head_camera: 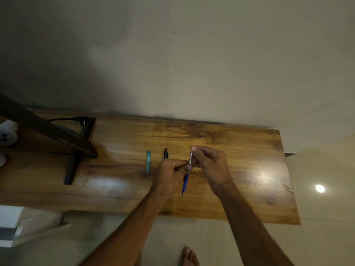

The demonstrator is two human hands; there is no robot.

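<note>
Both hands [189,166] grip one blue pen [186,182] — no containers visible.

A teal pen [148,162] and a black pen [165,153] are lying side by side on my wooden table [240,150], a dark stand [57,135] sitting left

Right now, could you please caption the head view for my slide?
Left hand and right hand hold a blue pen over a wooden table.

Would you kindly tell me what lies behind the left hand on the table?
A black pen; only its far end shows above the left hand, the rest is covered.
</note>
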